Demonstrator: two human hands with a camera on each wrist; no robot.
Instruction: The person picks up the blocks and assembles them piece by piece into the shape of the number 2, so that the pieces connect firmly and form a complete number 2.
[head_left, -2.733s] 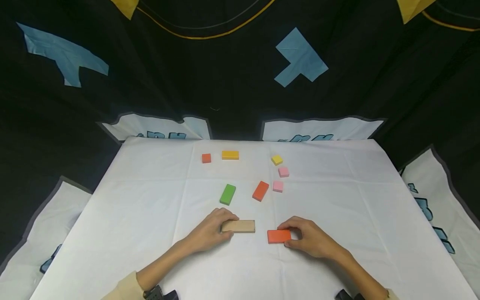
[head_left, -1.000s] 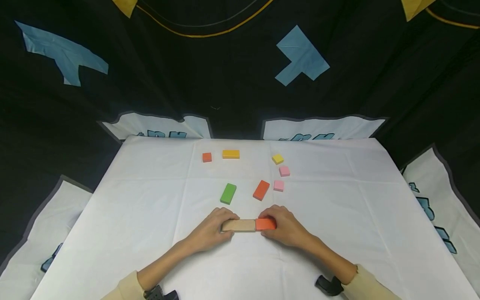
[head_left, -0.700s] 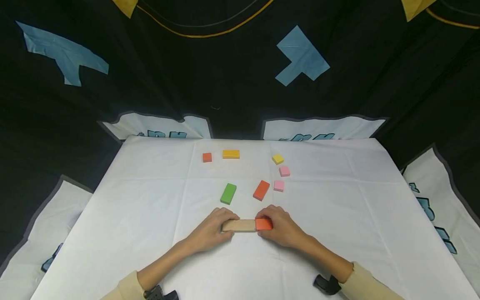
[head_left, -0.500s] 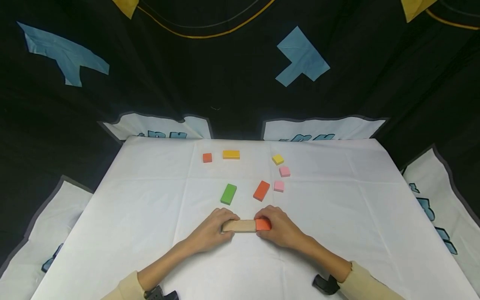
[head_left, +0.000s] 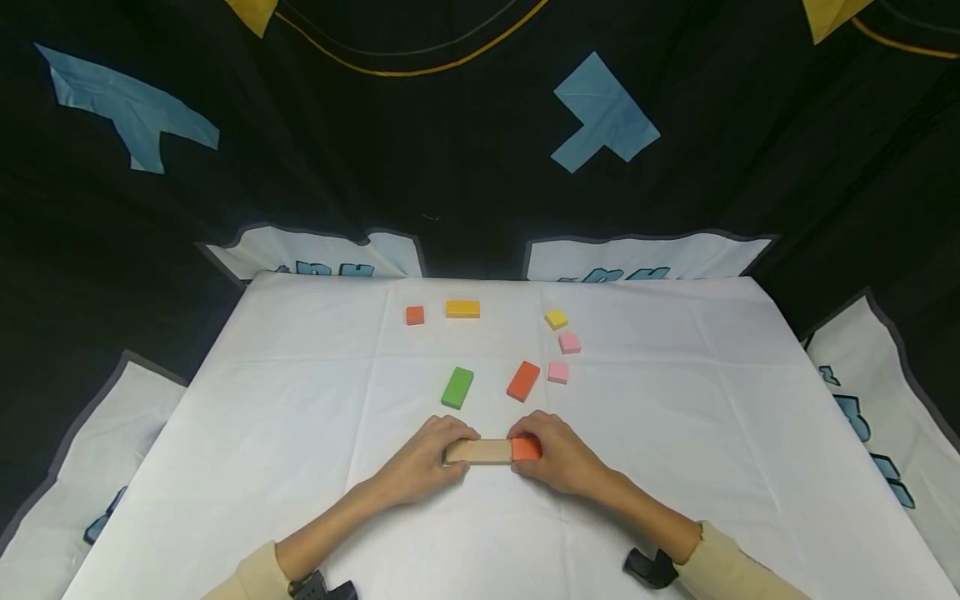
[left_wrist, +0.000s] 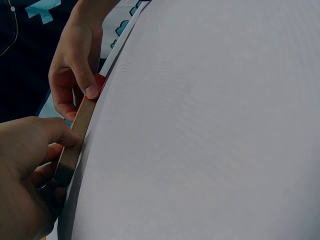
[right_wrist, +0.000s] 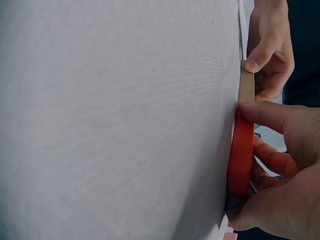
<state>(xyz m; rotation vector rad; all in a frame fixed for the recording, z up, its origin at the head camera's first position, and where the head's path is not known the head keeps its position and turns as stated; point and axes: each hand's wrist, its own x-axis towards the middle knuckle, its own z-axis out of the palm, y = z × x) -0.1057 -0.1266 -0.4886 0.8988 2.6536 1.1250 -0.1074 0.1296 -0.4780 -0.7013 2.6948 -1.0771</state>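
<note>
On the white tabletop, my left hand [head_left: 423, 462] pinches the left end of a plain wooden block [head_left: 483, 452] between thumb and fingers. My right hand [head_left: 562, 454] grips a red-orange block [head_left: 527, 449], whose left end meets the wooden block's right end in one straight row. In the right wrist view the right thumb lies near the seam, and the red-orange block [right_wrist: 241, 150] lines up with the wooden block [right_wrist: 246, 89]. The left wrist view has the left thumb on the side of the wooden block [left_wrist: 75, 150]; part of the red-orange block is hidden by the right hand.
Beyond the hands lie a green block [head_left: 457, 388], another red-orange block [head_left: 522, 381] and two pink squares, one [head_left: 558, 372] nearer. Farther back are a small orange square [head_left: 415, 315], a long yellow block [head_left: 462, 309] and a small yellow square [head_left: 556, 319]. A black curtain [head_left: 465, 167] hangs behind.
My right hand has brought the red-orange block leftward against the wooden block's end, then shifted slightly farther left along it. The left hand has kept its hold in place.
</note>
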